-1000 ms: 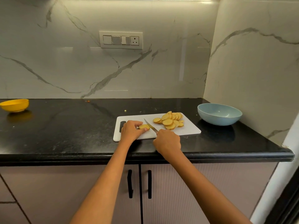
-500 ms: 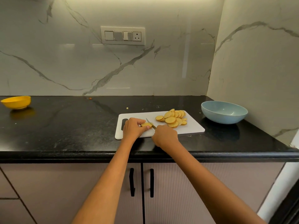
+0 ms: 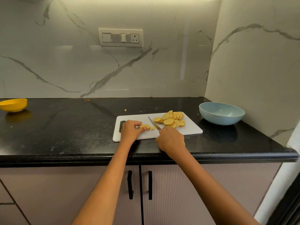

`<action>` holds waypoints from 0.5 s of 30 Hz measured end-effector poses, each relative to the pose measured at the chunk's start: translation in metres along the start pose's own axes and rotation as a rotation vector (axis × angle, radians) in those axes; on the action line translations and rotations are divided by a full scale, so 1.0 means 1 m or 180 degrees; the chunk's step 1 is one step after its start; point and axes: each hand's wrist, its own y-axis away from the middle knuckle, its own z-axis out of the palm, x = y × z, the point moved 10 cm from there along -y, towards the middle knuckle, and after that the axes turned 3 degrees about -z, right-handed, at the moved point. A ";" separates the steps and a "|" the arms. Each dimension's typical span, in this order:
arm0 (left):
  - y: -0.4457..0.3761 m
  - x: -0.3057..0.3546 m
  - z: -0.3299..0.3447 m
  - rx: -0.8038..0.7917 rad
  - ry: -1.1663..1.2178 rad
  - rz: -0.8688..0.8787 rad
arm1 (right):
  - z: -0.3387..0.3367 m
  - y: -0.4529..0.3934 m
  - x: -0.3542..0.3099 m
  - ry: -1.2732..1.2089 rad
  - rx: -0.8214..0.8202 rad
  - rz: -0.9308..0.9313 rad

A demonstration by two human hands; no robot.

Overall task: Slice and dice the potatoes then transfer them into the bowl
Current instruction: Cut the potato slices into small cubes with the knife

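- On the white cutting board, at the front of the black bench: slicing looks finished, a heap of round potato slices lying at the far right of the board.
- Dicing just begun: left hand, grip pinching a small stack of slices; one small cut piece lies just beside it.
- Right hand, grip clenched round the knife handle, blade angled between stack and heap.
- Blue bowl, right of the board, holds nothing visible; transfer not yet started.
- Judgement: most of the dicing remains.
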 end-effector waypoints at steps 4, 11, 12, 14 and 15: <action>0.001 0.002 0.000 -0.0006 0.0011 0.0044 | 0.002 -0.002 -0.007 -0.0037 -0.0037 0.0032; 0.001 0.003 -0.001 0.0004 0.0032 0.0069 | 0.005 0.001 -0.014 0.0068 -0.0102 0.0021; 0.001 0.003 -0.001 0.0001 0.0031 0.0065 | 0.004 0.001 -0.014 0.0078 -0.0090 0.0028; 0.001 0.004 -0.001 -0.0005 0.0042 0.0063 | 0.004 0.002 -0.015 0.0103 -0.0062 0.0034; 0.001 0.004 -0.001 -0.0015 0.0056 0.0064 | 0.005 0.002 -0.017 0.0132 -0.0060 0.0034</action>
